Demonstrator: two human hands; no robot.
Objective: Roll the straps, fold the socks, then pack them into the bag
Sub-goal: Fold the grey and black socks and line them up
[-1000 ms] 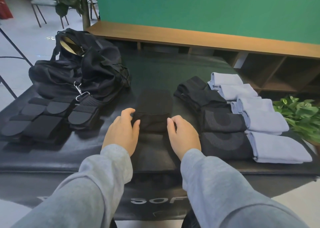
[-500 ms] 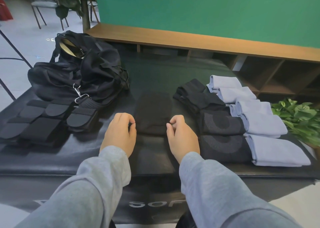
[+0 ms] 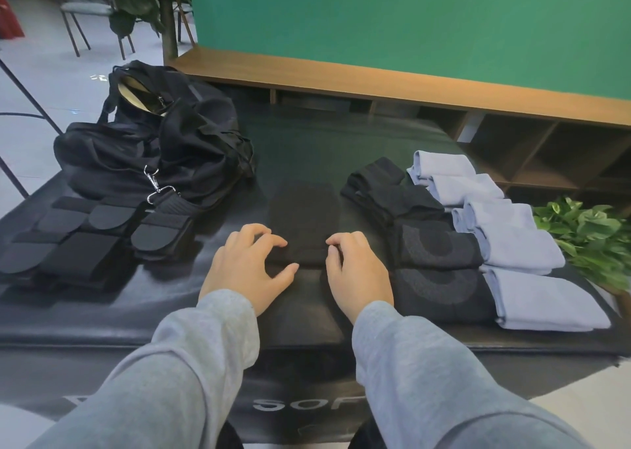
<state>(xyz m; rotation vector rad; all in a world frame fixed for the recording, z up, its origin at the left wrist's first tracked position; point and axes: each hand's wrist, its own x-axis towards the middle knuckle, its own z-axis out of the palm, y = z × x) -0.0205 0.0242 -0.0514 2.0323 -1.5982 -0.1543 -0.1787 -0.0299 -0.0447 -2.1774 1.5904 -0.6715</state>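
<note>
Both hands work one black sock point(image 3: 304, 223) lying mid-mat, near the front edge. Left hand point(image 3: 247, 267) has fingers curled over the sock's near left corner, thumb spread out to the right under the fold, pinching the fabric. Right hand point(image 3: 358, 271) has fingers curled tight on the near right corner, gripping it too. Both palms face down, wrists straight, grey sleeves point(image 3: 191, 363) running in from the front edge.

Writing: white letters "SOF" point(image 3: 300, 403) on the mat's front face, the rest hidden by the right sleeve.

Versus half a second ago: the left thumb has swung out from the fist, and the sock's near edge looks doubled into a thicker band between the hands. Hands sit in much the same spot.

Black mat point(image 3: 324, 141) carries everything. Right of the sock: black folded socks point(image 3: 433, 243) in a row, touching the right hand's side; just beyond them, pale blue folded socks point(image 3: 512, 243) toward the right edge. Left front corner: flat black straps point(image 3: 92, 233), unrolled, overlapping. Back left corner: black bag point(image 3: 146, 148), open at top, metal clip point(image 3: 155, 185) hanging over the straps. Green plant point(image 3: 587, 237) off the right edge. Wooden shelf point(image 3: 409, 83) behind, green wall point(image 3: 409, 14) above it.
</note>
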